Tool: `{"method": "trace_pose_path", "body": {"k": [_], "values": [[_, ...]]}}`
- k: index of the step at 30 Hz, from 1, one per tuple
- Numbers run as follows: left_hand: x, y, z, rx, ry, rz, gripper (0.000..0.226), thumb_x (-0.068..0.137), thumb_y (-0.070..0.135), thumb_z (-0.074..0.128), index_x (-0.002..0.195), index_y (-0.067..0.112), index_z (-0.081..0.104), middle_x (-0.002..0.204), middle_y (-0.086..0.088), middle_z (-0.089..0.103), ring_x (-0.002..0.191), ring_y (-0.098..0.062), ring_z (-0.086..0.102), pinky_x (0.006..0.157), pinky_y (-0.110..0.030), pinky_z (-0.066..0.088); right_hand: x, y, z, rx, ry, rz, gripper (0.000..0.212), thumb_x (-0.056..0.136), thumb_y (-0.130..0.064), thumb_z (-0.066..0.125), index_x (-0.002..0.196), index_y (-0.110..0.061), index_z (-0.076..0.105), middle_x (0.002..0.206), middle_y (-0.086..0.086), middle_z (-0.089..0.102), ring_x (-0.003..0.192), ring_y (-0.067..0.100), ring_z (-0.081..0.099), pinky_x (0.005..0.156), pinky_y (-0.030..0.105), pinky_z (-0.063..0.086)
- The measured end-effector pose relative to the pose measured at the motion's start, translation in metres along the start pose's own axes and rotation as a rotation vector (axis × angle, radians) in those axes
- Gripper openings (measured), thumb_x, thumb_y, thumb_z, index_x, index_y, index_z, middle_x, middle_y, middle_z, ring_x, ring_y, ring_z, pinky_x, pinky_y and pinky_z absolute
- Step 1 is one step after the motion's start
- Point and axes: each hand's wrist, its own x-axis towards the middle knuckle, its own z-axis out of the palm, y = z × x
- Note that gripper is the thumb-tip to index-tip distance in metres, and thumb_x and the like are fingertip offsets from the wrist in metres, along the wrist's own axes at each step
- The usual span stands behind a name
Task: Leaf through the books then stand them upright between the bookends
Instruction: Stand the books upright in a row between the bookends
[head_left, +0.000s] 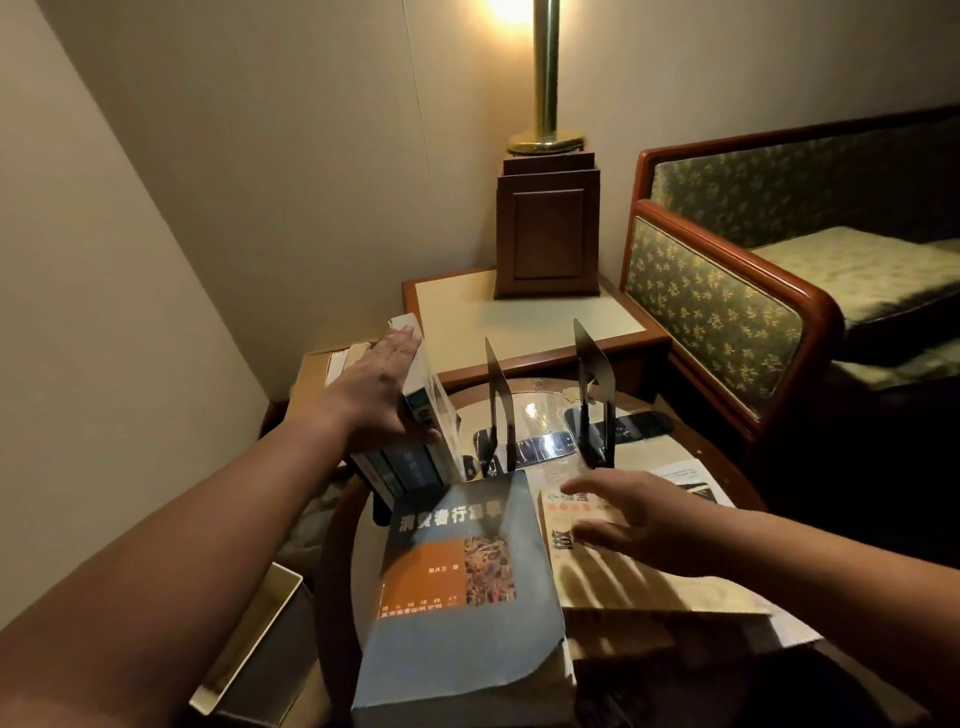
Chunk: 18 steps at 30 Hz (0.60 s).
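Observation:
Two black metal bookends stand on the round table, the left bookend and the right bookend, with a gap between them. Left of them, a few blue-spined books stand leaning. My left hand lies flat against their left side, thumb on the spines. A thick blue and orange book lies flat near me. Beside it on the right lies a cream book. My right hand hovers over the cream book with fingers spread, holding nothing.
The round wooden table has a glass top with papers on its right side. Behind it stands a side table with a lamp base. A sofa is at right, an open box at lower left.

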Motion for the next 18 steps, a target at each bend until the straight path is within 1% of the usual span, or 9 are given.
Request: {"method": "trace_pose_path", "body": {"k": [2, 4, 6, 8, 10, 12, 14, 16, 18], "values": [[0.000, 0.001, 0.000, -0.001, 0.003, 0.003, 0.130, 0.063, 0.053, 0.084, 0.155, 0.011, 0.001, 0.163, -0.006, 0.002, 0.149, -0.018, -0.003, 0.119, -0.033, 0.002, -0.018, 0.015, 0.001, -0.158, -0.113, 0.000, 0.072, 0.084, -0.060, 0.064, 0.146, -0.043, 0.032, 0.154, -0.012, 0.034, 0.135, 0.009, 0.038, 0.107, 0.030, 0.039], [0.001, 0.001, 0.000, -0.007, 0.009, 0.003, 0.131, 0.062, 0.054, 0.084, 0.154, 0.010, 0.002, 0.163, -0.007, 0.003, 0.149, -0.019, -0.001, 0.120, -0.035, 0.004, -0.030, 0.032, 0.005, -0.298, -0.206, -0.007, 0.089, 0.076, -0.069, 0.066, 0.149, -0.047, 0.021, 0.160, -0.014, 0.020, 0.144, 0.012, 0.023, 0.116, 0.035, 0.028], [0.002, 0.001, 0.002, -0.011, 0.015, 0.000, 0.130, 0.062, 0.054, 0.084, 0.154, 0.010, 0.003, 0.163, -0.007, 0.004, 0.149, -0.020, -0.001, 0.120, -0.036, 0.005, -0.037, 0.045, 0.012, -0.330, -0.219, -0.010, 0.091, 0.075, -0.070, 0.066, 0.150, -0.049, 0.018, 0.161, -0.014, 0.014, 0.147, 0.013, 0.016, 0.119, 0.038, 0.025], [0.003, -0.001, 0.003, -0.013, 0.015, -0.003, 0.129, 0.062, 0.052, 0.084, 0.154, 0.010, 0.004, 0.163, -0.008, 0.005, 0.150, -0.021, 0.000, 0.121, -0.038, 0.007, -0.043, 0.049, 0.014, -0.319, -0.187, -0.014, 0.085, 0.078, -0.064, 0.068, 0.149, -0.047, 0.024, 0.161, -0.012, 0.017, 0.147, 0.014, 0.019, 0.118, 0.039, 0.028], [0.005, -0.003, 0.004, -0.015, 0.010, 0.001, 0.130, 0.061, 0.052, 0.085, 0.154, 0.010, 0.004, 0.163, -0.008, 0.005, 0.150, -0.021, 0.000, 0.121, -0.041, 0.009, -0.045, 0.045, 0.014, -0.354, -0.183, -0.048, 0.077, 0.083, -0.053, 0.069, 0.149, -0.041, 0.029, 0.159, -0.006, 0.026, 0.144, 0.017, 0.028, 0.116, 0.038, 0.033], [0.006, -0.006, 0.004, -0.023, 0.004, 0.009, 0.131, 0.060, 0.051, 0.086, 0.154, 0.009, 0.005, 0.162, -0.009, 0.006, 0.150, -0.022, 0.001, 0.122, -0.044, 0.010, -0.045, 0.040, 0.015, -0.379, -0.182, -0.071, 0.077, 0.086, -0.044, 0.070, 0.149, -0.037, 0.027, 0.156, -0.002, 0.031, 0.140, 0.019, 0.036, 0.111, 0.035, 0.040], [0.007, -0.009, 0.003, -0.021, -0.008, 0.003, 0.130, 0.060, 0.046, 0.087, 0.154, 0.009, 0.006, 0.162, -0.010, 0.007, 0.150, -0.023, 0.001, 0.122, -0.046, 0.011, -0.042, 0.032, 0.020, -0.401, -0.187, -0.058, 0.093, 0.082, -0.038, 0.077, 0.151, -0.041, 0.015, 0.160, 0.001, 0.022, 0.141, 0.023, 0.035, 0.110, 0.037, 0.041], [0.009, -0.012, 0.004, -0.010, -0.012, 0.002, 0.130, 0.060, 0.044, 0.088, 0.154, 0.009, 0.006, 0.162, -0.010, 0.006, 0.150, -0.023, 0.001, 0.122, -0.046, 0.011, -0.036, 0.026, 0.028, -0.437, -0.211, -0.034, 0.112, 0.076, -0.035, 0.082, 0.150, -0.048, -0.001, 0.164, -0.001, 0.000, 0.145, 0.030, 0.025, 0.111, 0.045, 0.039], [0.010, -0.013, 0.005, -0.014, -0.009, 0.012, 0.129, 0.061, 0.042, 0.088, 0.154, 0.008, 0.006, 0.162, -0.011, 0.007, 0.150, -0.023, 0.001, 0.122, -0.045, 0.011, -0.031, 0.018, 0.034, -0.490, -0.246, -0.022, 0.118, 0.075, -0.034, 0.082, 0.148, -0.053, -0.010, 0.164, -0.003, -0.007, 0.145, 0.037, 0.020, 0.110, 0.051, 0.038]]}}
